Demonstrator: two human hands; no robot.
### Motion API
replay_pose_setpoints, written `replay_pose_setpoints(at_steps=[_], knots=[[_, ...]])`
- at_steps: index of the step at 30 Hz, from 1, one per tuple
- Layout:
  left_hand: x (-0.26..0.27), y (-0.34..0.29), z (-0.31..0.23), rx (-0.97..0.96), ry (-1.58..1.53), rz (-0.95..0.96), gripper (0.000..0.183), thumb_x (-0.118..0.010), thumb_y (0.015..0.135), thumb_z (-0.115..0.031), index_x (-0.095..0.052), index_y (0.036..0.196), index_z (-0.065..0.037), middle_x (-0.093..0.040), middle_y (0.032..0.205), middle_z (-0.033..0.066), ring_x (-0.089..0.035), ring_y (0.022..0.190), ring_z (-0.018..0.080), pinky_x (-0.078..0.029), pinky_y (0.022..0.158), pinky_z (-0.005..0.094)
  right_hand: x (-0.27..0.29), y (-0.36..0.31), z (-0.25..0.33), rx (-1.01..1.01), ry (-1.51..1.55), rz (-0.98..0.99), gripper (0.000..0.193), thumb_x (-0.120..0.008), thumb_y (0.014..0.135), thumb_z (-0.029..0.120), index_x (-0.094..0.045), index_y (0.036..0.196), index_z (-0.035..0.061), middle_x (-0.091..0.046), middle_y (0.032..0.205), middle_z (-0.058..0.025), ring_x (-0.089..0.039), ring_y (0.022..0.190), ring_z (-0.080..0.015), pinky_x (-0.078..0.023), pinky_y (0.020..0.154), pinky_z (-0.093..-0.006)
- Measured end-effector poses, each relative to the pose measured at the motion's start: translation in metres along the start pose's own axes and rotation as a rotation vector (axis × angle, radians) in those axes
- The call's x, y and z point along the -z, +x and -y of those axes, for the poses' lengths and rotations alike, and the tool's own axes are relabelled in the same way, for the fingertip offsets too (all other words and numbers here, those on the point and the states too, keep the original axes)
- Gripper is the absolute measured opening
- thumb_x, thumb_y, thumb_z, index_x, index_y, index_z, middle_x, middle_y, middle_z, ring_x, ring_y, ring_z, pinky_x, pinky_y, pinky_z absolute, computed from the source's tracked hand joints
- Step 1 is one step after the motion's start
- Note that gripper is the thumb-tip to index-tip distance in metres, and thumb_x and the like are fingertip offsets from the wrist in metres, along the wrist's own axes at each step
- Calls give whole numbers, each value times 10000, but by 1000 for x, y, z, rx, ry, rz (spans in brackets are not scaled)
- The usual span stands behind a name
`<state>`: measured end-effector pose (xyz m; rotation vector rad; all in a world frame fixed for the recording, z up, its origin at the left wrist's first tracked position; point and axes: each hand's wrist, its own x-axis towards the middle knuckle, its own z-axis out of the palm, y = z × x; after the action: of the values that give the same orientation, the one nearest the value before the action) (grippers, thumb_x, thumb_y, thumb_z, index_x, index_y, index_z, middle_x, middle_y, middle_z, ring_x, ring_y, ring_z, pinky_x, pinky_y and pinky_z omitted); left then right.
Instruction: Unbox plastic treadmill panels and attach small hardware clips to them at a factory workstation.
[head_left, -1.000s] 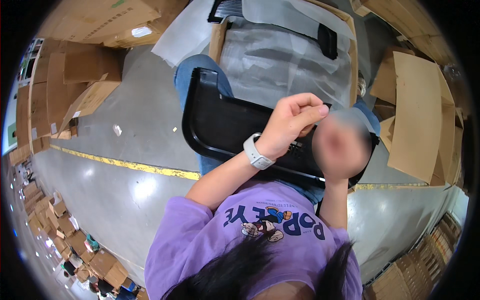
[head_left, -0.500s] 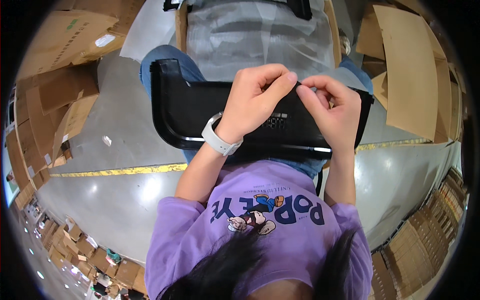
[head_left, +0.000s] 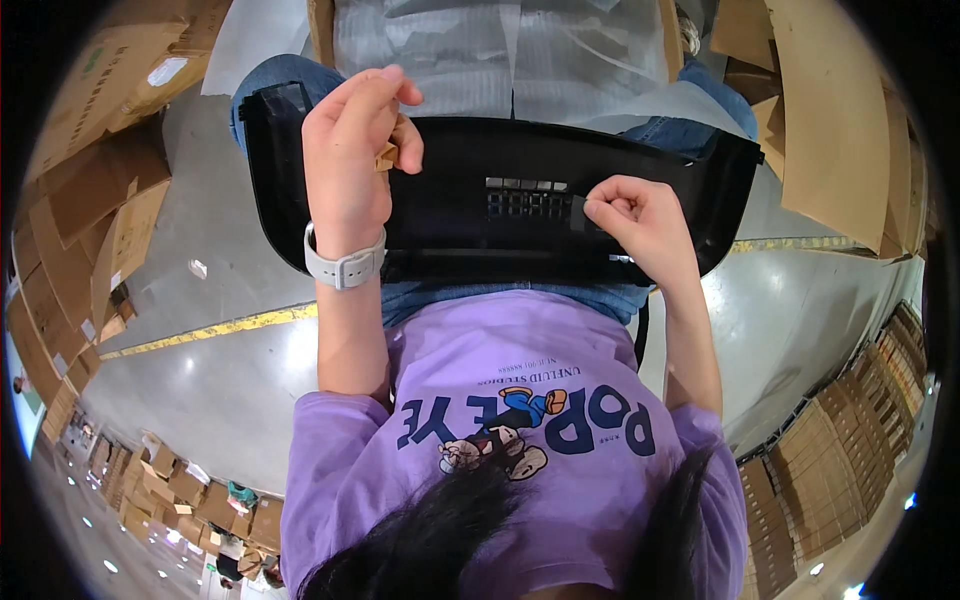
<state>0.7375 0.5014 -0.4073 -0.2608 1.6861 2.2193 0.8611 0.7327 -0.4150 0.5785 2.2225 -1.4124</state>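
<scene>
A wide black plastic panel (head_left: 440, 210) with rounded corners lies across my lap. Near its middle is a small group of slots (head_left: 525, 198) in rows. My right hand (head_left: 648, 222) pinches a small dark, flat piece (head_left: 580, 213) between thumb and forefinger, right beside these slots. Raised over the panel's left part is my left hand (head_left: 350, 150), with a light watch strap on its wrist. Its fingers are curled round a small tan scrap (head_left: 386, 157), whose kind I cannot make out.
Beyond the panel is an open carton (head_left: 320, 35) with translucent white foam sheeting (head_left: 430, 60) in it. Large cardboard boxes (head_left: 120, 80) stand at the left, and more cardboard (head_left: 830, 120) at the right. A yellow line (head_left: 220, 328) crosses the grey floor.
My hands were close together above the panel and are now apart. The left moved left; the right came down to the slots. The panel shifted and its slots show fully.
</scene>
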Motion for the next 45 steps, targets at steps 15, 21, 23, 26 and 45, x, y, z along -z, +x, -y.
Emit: replay_pose_setpoints(at_steps=[15,21,23,26,45], knots=[[9,-3,14,141,-108,114,189,-540,888,-140,-592,788,11,-333,501,-48,-319,422,56,-235,415,204,-15,1,-2,102,-128,-116,93,-661,761,87,-642,788,-1,-372,504,36,-340,493,-35,-306,484,-217],[10,-5,15,142,-102,132,184,-539,887,-137,-590,786,9,-339,507,-47,-322,427,56,-234,413,204,-20,-1,0,131,-173,-169,112,-678,758,108,-653,785,2,-381,482,16,-344,469,-41,-308,472,-218],[12,-7,17,150,-96,124,185,-539,888,-138,-589,788,9,-346,510,-46,-326,427,58,-235,412,204,-20,-2,6,108,-246,-158,166,-702,755,151,-655,736,-7,-519,512,-82,-481,442,-148,-406,484,-278],[12,-8,21,144,-100,130,184,-538,888,-136,-589,788,10,-350,512,-46,-332,427,60,-237,412,205,-23,-1,2,245,-305,-229,236,-731,755,201,-646,712,-15,-563,562,-108,-516,466,-196,-428,493,-300],[19,-47,-3,-504,1318,991,355,-705,690,-376,-569,660,-50,-575,663,122,-610,677,311,-486,583,408,25,-8,1,294,17,-112,174,-733,657,59,-645,798,8,-486,606,-4,-426,565,-76,-388,546,-234]])
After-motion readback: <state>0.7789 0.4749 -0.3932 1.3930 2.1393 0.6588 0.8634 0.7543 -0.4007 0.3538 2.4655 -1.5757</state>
